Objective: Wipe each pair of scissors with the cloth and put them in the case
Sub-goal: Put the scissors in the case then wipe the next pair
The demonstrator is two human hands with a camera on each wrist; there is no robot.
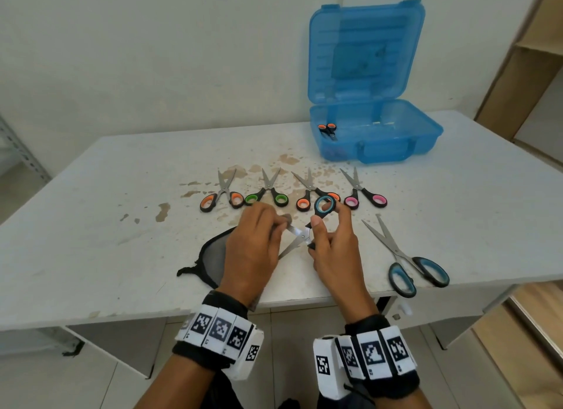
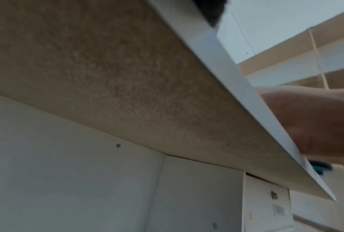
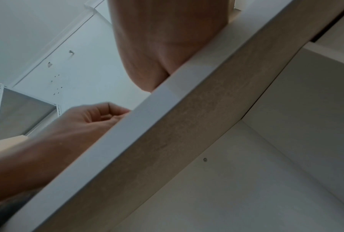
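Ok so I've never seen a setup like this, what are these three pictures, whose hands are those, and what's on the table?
No machine here: a person works with bare hands, wearing wristbands with printed markers. The big picture comes from a camera on their head. The other two come from wrist cameras, sitting below the table edge, so they mostly show its underside.

The right hand holds blue-handled scissors by the handle, while the left hand rubs a blade with what seems to be a bit of the dark cloth.

On the table, four small scissors lie in a row, large blue-handled scissors at the right, and an open blue case holds one pair already.
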